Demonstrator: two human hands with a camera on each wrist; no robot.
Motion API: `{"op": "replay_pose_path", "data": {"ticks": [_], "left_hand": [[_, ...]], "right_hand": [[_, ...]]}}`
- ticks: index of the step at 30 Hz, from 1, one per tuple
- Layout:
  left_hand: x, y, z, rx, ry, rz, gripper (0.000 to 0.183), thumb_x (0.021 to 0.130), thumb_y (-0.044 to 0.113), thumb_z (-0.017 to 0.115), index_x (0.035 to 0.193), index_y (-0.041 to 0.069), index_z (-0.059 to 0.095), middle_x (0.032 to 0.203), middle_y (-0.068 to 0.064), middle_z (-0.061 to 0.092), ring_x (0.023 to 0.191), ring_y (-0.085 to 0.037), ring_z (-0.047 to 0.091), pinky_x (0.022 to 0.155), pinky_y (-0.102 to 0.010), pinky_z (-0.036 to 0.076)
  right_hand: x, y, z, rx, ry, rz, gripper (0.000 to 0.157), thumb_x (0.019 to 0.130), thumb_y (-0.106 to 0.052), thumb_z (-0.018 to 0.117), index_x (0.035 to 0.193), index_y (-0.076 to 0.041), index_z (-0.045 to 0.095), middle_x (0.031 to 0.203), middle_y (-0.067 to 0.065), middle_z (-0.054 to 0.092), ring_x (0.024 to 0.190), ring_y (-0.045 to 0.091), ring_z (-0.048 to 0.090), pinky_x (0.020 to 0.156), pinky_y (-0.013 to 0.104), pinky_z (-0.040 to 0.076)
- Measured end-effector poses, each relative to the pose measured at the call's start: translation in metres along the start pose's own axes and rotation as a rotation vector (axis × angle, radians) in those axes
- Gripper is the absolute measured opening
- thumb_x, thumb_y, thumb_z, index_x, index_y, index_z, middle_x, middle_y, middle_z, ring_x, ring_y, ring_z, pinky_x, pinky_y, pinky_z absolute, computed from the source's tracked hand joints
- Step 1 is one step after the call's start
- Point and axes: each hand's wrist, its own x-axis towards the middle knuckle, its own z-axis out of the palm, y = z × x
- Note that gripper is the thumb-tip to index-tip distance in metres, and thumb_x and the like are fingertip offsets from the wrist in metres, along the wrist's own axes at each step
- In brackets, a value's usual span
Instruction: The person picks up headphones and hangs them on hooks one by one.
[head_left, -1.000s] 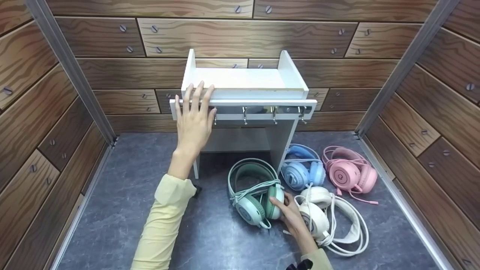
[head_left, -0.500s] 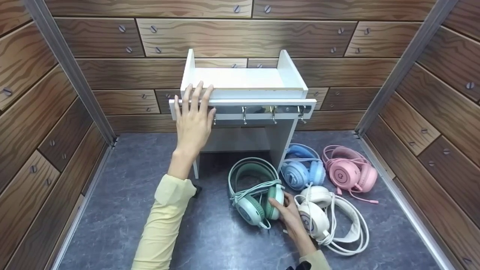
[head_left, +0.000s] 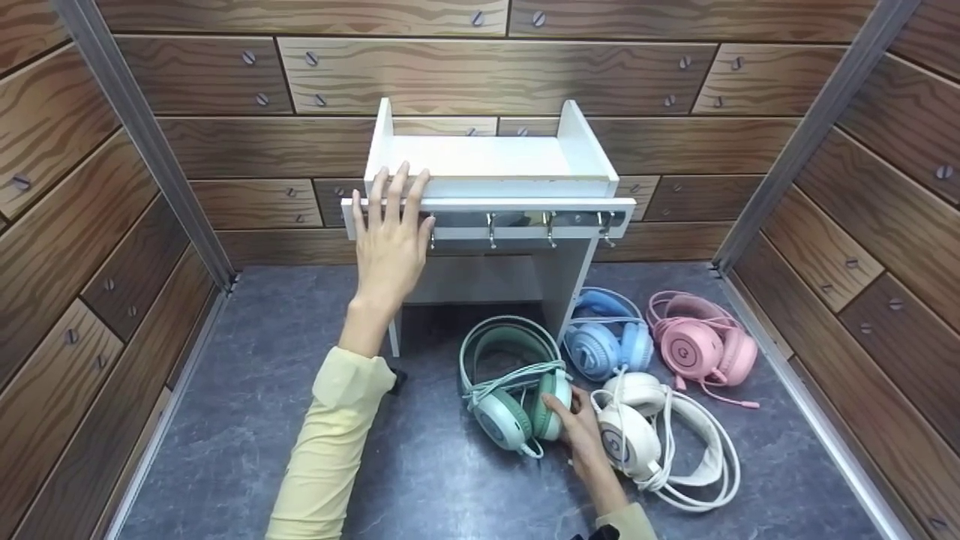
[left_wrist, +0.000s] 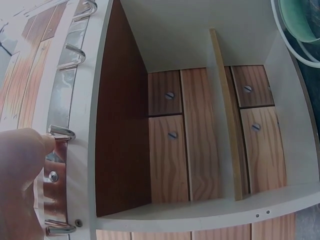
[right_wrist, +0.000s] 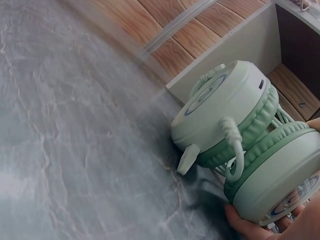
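My left hand (head_left: pixel 391 247) rests on the left end of a white hook rail (head_left: pixel 457 204), its fingers extended over the top edge. The rail crosses the front of a small white shelf unit (head_left: pixel 480 157). Metal hooks (left_wrist: pixel 61 132) show beside the hand in the left wrist view. On the floor before the unit are green headphones (head_left: pixel 499 420), their cable bundled across the band. My right hand (head_left: pixel 585 431) grips their right ear cup (right_wrist: pixel 280 175), thumb on the near side; the other fingers are partly hidden behind it.
Blue headphones (head_left: pixel 598 349) lie by the unit's right leg, with pink headphones (head_left: pixel 690 349) farther right. White headphones (head_left: pixel 634 442) with a looped cable lie just right of my right hand. Wood-patterned walls (head_left: pixel 495 75) enclose the grey floor (head_left: pixel 247 390) at the back and sides.
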Motion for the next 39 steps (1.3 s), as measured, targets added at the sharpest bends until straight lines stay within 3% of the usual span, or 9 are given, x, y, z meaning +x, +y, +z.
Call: {"op": "replay_pose_path", "data": {"ticks": [4,7,9,15,24,39], "left_hand": [[-0.001,-0.001,0.0,0.024,-0.004,-0.002,0.055,0.096,0.038,0.039,0.146,0.032,0.017,0.153,0.004,0.014,0.141,-0.021,0.004,0.111,-0.051,-0.003],[-0.001,-0.001,0.0,0.016,0.003,-0.001,0.056,0.096,0.038,0.04,0.146,0.032,0.018,0.153,0.004,0.014,0.141,-0.021,0.004,0.111,-0.052,-0.002],[-0.001,-0.001,-0.001,0.016,0.006,0.0,0.056,0.096,0.038,0.041,0.146,0.032,0.018,0.153,0.004,0.014,0.141,-0.021,0.005,0.111,-0.052,-0.001],[-0.001,-0.001,-0.001,0.028,0.009,0.004,0.054,0.096,0.041,0.036,0.146,0.031,0.018,0.153,0.003,0.015,0.141,-0.022,0.006,0.111,-0.052,0.001],[0.0,0.0,0.0,0.001,0.018,0.008,0.056,0.095,0.037,0.043,0.146,0.031,0.02,0.152,0.003,0.016,0.141,-0.022,0.007,0.111,-0.052,-0.002],[-0.001,0.0,0.001,0.005,-0.002,0.004,0.056,0.096,0.037,0.041,0.146,0.032,0.017,0.153,0.004,0.013,0.141,-0.021,0.004,0.111,-0.051,-0.005]], "right_hand": [[-0.004,-0.005,0.0,-0.012,0.021,-0.017,0.056,0.082,-0.025,0.068,0.127,-0.006,0.042,0.115,0.011,0.054,0.082,0.012,0.057,0.061,0.024,0.047],[-0.008,-0.008,-0.001,-0.028,0.027,-0.038,0.054,0.081,-0.026,0.069,0.125,-0.008,0.044,0.11,0.008,0.057,0.068,0.011,0.055,0.045,0.022,0.037],[-0.01,-0.009,-0.001,-0.027,0.021,-0.054,0.053,0.082,-0.026,0.068,0.125,-0.008,0.044,0.108,0.007,0.058,0.064,0.01,0.053,0.041,0.022,0.032],[-0.016,-0.012,-0.001,0.012,0.03,-0.059,0.051,0.084,-0.022,0.065,0.127,-0.007,0.042,0.108,0.004,0.058,0.076,0.01,0.058,0.053,0.022,0.043],[-0.024,-0.013,-0.001,0.08,0.036,-0.089,0.05,0.086,-0.017,0.063,0.128,-0.004,0.04,0.114,0.006,0.054,0.091,0.01,0.058,0.075,0.025,0.05],[-0.036,-0.015,0.0,0.067,0.076,-0.11,0.051,0.086,-0.016,0.062,0.13,-0.004,0.04,0.117,0.009,0.052,0.095,0.009,0.056,0.079,0.025,0.049]]}}
